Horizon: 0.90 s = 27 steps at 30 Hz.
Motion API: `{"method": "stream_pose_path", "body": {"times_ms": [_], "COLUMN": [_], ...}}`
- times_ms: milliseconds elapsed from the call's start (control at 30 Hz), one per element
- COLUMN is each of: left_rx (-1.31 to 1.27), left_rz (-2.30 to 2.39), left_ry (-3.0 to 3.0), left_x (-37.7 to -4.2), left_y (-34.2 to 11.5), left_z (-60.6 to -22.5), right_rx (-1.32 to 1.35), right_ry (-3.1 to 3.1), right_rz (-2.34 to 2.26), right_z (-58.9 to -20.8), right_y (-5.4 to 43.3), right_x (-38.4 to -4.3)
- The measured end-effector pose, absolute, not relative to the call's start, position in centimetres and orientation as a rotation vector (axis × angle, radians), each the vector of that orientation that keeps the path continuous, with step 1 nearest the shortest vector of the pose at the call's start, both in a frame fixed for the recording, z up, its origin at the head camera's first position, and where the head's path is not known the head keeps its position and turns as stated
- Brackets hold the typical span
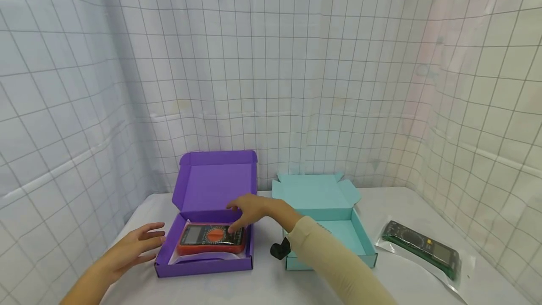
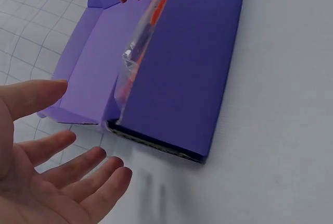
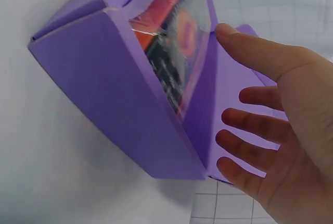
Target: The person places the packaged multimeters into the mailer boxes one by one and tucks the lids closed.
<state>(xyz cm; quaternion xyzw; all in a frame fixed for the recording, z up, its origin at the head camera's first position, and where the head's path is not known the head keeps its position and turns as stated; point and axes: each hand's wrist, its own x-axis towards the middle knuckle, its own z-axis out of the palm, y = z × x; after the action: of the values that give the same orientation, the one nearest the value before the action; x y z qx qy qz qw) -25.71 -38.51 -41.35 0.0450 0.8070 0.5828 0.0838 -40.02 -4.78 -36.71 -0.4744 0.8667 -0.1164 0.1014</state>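
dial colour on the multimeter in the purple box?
Orange; the dial shows best in the head view.

A small curtained-off booth is indicated, the white-covered table [image 1: 178,291] being enclosed on three sides by hanging grid-lined white cloth [image 1: 279,60].

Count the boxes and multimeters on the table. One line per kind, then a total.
Boxes: 2 (purple box, teal box)
Multimeters: 2 (red multimeter, green-edged multimeter)
Total: 4
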Motion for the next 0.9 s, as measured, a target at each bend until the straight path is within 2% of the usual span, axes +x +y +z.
{"method": "stream_pose_path", "body": {"times_ms": [333, 533, 900], "left_rx": [0.099, 0.107, 0.002], "left_rz": [1.620, 1.702, 1.761], "left_ry": [2.629, 2.649, 2.675], "left_x": [-28.0, -29.8, -33.1], "left_y": [-36.7, -36.4, -36.5], "left_z": [-37.8, -35.7, -33.9], "right_rx": [-1.395, -1.345, -1.136], "right_ry": [2.611, 2.727, 2.844], "right_rz": [-0.494, -0.539, -0.896], "right_z": [-34.9, -34.0, -33.5], "right_y": [-2.6, -1.2, 0.9], "right_x": [-41.1, -41.9, -44.4]}}
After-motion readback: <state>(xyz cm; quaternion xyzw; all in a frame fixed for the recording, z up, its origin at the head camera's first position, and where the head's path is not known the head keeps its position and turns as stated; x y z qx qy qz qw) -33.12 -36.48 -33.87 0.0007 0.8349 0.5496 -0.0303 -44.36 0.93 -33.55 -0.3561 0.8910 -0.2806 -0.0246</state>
